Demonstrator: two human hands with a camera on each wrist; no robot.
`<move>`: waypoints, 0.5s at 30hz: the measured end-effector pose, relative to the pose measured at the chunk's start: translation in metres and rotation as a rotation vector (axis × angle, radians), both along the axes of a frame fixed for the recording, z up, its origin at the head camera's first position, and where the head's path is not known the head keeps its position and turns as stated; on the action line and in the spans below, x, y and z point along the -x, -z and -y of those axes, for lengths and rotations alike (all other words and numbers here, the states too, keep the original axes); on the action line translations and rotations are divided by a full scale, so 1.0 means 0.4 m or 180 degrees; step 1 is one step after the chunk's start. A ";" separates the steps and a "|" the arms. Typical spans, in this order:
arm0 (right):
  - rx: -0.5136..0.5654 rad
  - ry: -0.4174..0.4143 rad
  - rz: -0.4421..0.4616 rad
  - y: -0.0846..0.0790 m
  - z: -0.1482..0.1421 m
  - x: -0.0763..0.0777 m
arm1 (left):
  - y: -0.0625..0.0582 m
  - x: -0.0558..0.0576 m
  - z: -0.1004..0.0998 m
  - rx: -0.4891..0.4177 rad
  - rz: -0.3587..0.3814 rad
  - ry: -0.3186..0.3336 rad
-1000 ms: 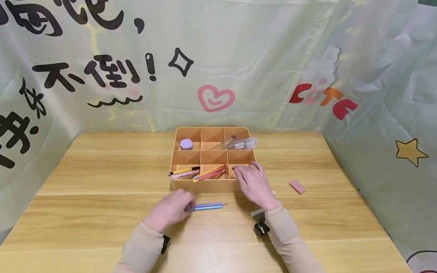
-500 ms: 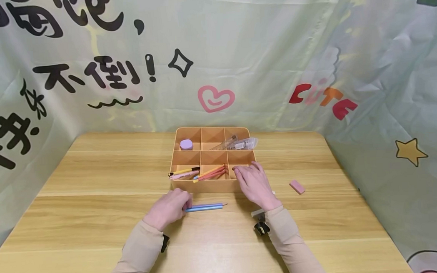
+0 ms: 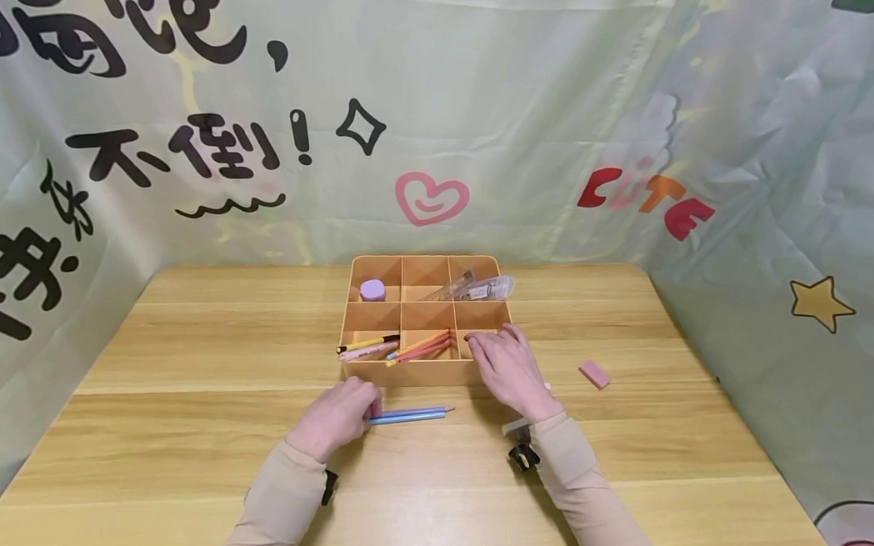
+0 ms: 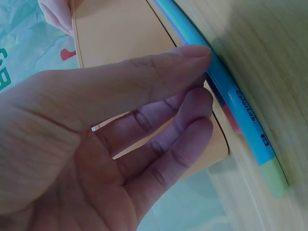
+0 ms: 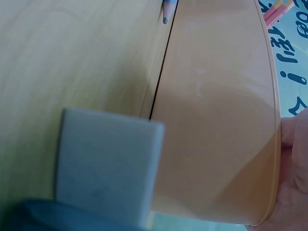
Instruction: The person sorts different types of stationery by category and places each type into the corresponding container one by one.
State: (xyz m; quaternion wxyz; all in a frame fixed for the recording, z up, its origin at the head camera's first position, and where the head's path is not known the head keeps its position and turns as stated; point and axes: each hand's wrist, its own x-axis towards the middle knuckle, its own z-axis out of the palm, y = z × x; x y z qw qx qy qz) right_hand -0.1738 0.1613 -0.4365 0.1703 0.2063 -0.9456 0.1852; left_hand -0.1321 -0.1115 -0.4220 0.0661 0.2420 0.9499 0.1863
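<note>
My left hand point(image 3: 338, 418) pinches at the left end of two blue-toned pencils point(image 3: 408, 417) lying on the table before the organizer. In the left wrist view the thumb tip touches the blue pencil point(image 4: 245, 113), which has a green end; a second pencil point(image 4: 231, 118) with a reddish end lies partly hidden behind it. My right hand point(image 3: 510, 369) holds the front right wall of the tan compartment organizer point(image 3: 413, 375), its fingertips over the rim. In the right wrist view that hand point(image 5: 293, 166) shows at the rim, partly cut off.
The organizer holds several pencils point(image 3: 422, 346), pens point(image 3: 369, 346), a lilac round-cornered item point(image 3: 372, 290) and clear plastic pieces point(image 3: 486, 287). A pink eraser point(image 3: 594, 374) lies to its right. A blurred grey block point(image 5: 108, 163) fills the right wrist view's foreground. Printed fabric stands behind.
My left hand has slid slightly left along the pencils, so more of their length shows. The pencils' right ends, the organizer and my right hand stay in place.
</note>
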 end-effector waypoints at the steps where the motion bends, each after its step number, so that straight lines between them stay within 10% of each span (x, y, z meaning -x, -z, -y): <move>1: -0.0002 0.0000 0.0002 0.000 0.000 0.000 | 0.001 0.000 0.000 0.0014 0.0020 -0.0018; 15: 0.0011 -0.0007 0.0018 -0.001 0.000 -0.001 | 0.002 0.002 0.011 0.0029 -0.0011 -0.0125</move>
